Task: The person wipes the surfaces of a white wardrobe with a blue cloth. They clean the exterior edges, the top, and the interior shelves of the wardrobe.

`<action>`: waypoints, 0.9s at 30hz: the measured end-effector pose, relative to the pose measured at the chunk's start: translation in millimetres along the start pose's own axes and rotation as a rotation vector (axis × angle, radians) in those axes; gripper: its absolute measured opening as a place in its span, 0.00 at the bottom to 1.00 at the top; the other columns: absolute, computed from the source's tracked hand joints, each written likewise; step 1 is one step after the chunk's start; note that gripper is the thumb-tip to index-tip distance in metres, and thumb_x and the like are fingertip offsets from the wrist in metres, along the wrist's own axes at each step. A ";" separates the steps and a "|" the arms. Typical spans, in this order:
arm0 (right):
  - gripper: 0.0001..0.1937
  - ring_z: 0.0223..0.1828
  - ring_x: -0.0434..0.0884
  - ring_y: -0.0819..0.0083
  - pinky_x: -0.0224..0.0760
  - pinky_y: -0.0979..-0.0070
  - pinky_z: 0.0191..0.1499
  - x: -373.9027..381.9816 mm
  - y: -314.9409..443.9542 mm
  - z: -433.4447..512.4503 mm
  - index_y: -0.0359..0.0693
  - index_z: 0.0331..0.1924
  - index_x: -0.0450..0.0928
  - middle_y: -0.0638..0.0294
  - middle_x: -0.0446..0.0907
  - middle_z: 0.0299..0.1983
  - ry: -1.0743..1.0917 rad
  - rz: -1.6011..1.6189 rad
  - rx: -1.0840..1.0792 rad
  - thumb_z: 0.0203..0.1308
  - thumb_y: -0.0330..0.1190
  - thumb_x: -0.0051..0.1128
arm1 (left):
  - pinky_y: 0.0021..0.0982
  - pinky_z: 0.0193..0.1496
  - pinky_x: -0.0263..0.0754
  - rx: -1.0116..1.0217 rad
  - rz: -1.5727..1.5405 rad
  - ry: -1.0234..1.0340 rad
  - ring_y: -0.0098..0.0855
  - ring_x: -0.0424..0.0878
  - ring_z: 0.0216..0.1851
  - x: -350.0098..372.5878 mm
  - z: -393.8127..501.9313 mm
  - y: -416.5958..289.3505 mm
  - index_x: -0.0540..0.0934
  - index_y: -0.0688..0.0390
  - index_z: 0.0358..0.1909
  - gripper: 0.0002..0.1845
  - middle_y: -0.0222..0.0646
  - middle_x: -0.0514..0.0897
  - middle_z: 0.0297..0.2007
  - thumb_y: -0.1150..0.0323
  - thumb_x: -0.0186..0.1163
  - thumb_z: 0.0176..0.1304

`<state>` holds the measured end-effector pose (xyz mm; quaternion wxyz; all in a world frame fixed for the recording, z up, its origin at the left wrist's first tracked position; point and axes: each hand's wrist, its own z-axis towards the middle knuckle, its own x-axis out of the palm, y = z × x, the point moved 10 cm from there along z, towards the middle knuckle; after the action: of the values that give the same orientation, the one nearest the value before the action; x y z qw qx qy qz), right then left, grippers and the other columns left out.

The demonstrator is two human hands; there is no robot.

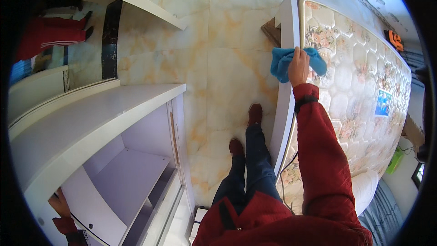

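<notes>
My right hand grips a bunched blue cloth over the white side rail of a bed. Part of the cloth lies over the edge of a floral quilted mattress. At the lower left, my left hand is beside a white curved cabinet panel with a small dark round fitting. Its fingers are partly in shadow, and whether they hold the panel is unclear. Both sleeves are red, with a dark band at each wrist.
A white cabinet with open compartments stands at left, below a mirror reflecting red clothing. A dark cable runs along the mattress edge. A picture card lies on the mattress; an orange object is beyond it.
</notes>
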<state>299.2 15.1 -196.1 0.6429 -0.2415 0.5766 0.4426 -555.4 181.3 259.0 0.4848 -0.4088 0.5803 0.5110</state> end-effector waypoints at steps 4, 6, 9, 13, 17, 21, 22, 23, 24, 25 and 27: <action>0.27 0.54 0.70 0.48 0.65 0.62 0.58 16.4 -2.5 55.0 0.31 0.59 0.65 0.47 0.71 0.53 0.000 0.030 -0.065 0.51 0.17 0.45 | 0.40 0.61 0.62 -0.050 0.059 0.047 0.42 0.73 0.55 9.8 -4.8 10.2 0.70 0.74 0.55 0.19 0.52 0.76 0.53 0.72 0.54 0.67; 0.26 0.55 0.70 0.48 0.65 0.62 0.59 24.4 -2.7 84.5 0.31 0.59 0.64 0.46 0.70 0.55 -0.002 0.032 -0.099 0.51 0.17 0.45 | 0.40 0.61 0.62 -0.083 0.060 0.068 0.42 0.73 0.55 15.7 -6.0 15.0 0.70 0.73 0.55 0.19 0.52 0.76 0.52 0.72 0.54 0.66; 0.27 0.57 0.69 0.47 0.64 0.62 0.60 37.1 -4.1 121.6 0.31 0.60 0.64 0.44 0.68 0.59 0.013 0.028 -0.139 0.51 0.17 0.45 | 0.40 0.61 0.62 -0.132 0.059 0.097 0.42 0.73 0.55 22.0 -9.7 21.3 0.71 0.73 0.54 0.18 0.51 0.76 0.52 0.72 0.55 0.66; 0.29 0.61 0.67 0.46 0.63 0.62 0.62 58.9 -10.7 165.9 0.31 0.61 0.63 0.42 0.66 0.62 0.053 -0.017 -0.162 0.51 0.17 0.46 | 0.40 0.61 0.62 -0.184 0.051 0.133 0.42 0.73 0.55 24.5 -18.0 29.4 0.71 0.73 0.54 0.18 0.51 0.77 0.52 0.72 0.55 0.66; 0.30 0.64 0.64 0.46 0.59 0.63 0.66 76.0 -18.1 200.7 0.31 0.63 0.61 0.41 0.62 0.64 0.057 -0.047 -0.211 0.51 0.18 0.49 | 0.40 0.61 0.62 -0.226 0.049 0.162 0.42 0.73 0.55 19.6 -27.8 37.5 0.71 0.72 0.54 0.18 0.51 0.77 0.52 0.72 0.55 0.65; 0.30 0.65 0.62 0.46 0.55 0.61 0.68 88.2 -31.5 225.9 0.31 0.63 0.61 0.40 0.61 0.64 0.057 -0.017 -0.196 0.50 0.19 0.49 | 0.40 0.61 0.62 -0.253 0.054 0.184 0.42 0.73 0.55 14.0 -35.8 42.6 0.72 0.72 0.53 0.18 0.50 0.77 0.51 0.73 0.55 0.65; 0.30 0.66 0.62 0.45 0.55 0.60 0.68 91.7 -33.3 228.2 0.31 0.63 0.61 0.40 0.61 0.64 0.076 -0.027 -0.212 0.51 0.19 0.49 | 0.39 0.61 0.62 -0.261 0.053 0.192 0.42 0.73 0.55 13.3 -37.5 43.7 0.72 0.71 0.53 0.17 0.50 0.77 0.51 0.73 0.55 0.65; 0.30 0.66 0.61 0.45 0.54 0.60 0.68 93.4 -33.5 229.4 0.31 0.63 0.61 0.40 0.61 0.64 0.071 -0.024 -0.229 0.51 0.20 0.48 | 0.39 0.61 0.62 -0.265 0.051 0.197 0.42 0.73 0.55 12.8 -38.8 44.4 0.72 0.71 0.53 0.17 0.50 0.77 0.51 0.73 0.56 0.65; 0.29 0.67 0.60 0.45 0.53 0.59 0.69 96.8 -33.7 228.4 0.31 0.63 0.61 0.41 0.61 0.65 0.088 -0.054 -0.250 0.52 0.21 0.47 | 0.39 0.61 0.63 -0.265 0.050 0.203 0.42 0.73 0.55 12.2 -40.2 44.9 0.72 0.71 0.53 0.17 0.50 0.78 0.51 0.73 0.56 0.65; 0.29 0.67 0.60 0.45 0.53 0.59 0.69 98.3 -36.0 228.3 0.31 0.63 0.61 0.41 0.60 0.65 0.086 -0.066 -0.242 0.52 0.21 0.46 | 0.39 0.61 0.63 -0.269 0.048 0.199 0.42 0.73 0.55 10.9 -41.2 45.4 0.72 0.71 0.53 0.17 0.50 0.78 0.51 0.73 0.56 0.65; 0.29 0.67 0.59 0.44 0.52 0.59 0.69 103.8 -40.3 226.8 0.31 0.63 0.61 0.41 0.60 0.65 0.121 -0.084 -0.210 0.52 0.21 0.45 | 0.39 0.61 0.63 -0.276 0.047 0.198 0.42 0.73 0.55 8.3 -44.1 46.4 0.73 0.71 0.53 0.17 0.50 0.78 0.51 0.73 0.56 0.65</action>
<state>447.1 211.7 -253.8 0.5959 -0.3577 0.5541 0.4582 -608.4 144.5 260.4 0.3525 -0.5061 0.5589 0.5543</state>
